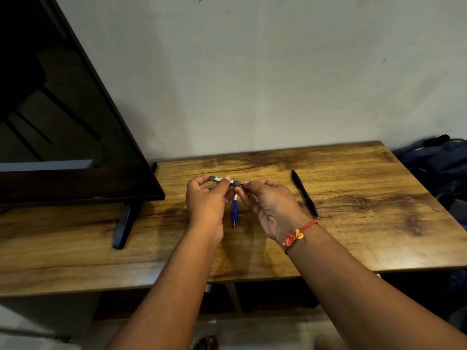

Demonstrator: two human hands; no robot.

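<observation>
I hold a slim dark grey pen [223,180] just above the wood-grain table [353,236], its long axis running left to right and dipping slightly rightward. My left hand [206,198] pinches its middle and my right hand [270,205] pinches its right end, hiding that tip. Below them a blue-and-white pen [235,210] lies pointing toward me, and a black pen [305,194] lies well to the right. A black flat screen [63,122], cut off at the left, stands before a pale wall [252,72].
</observation>
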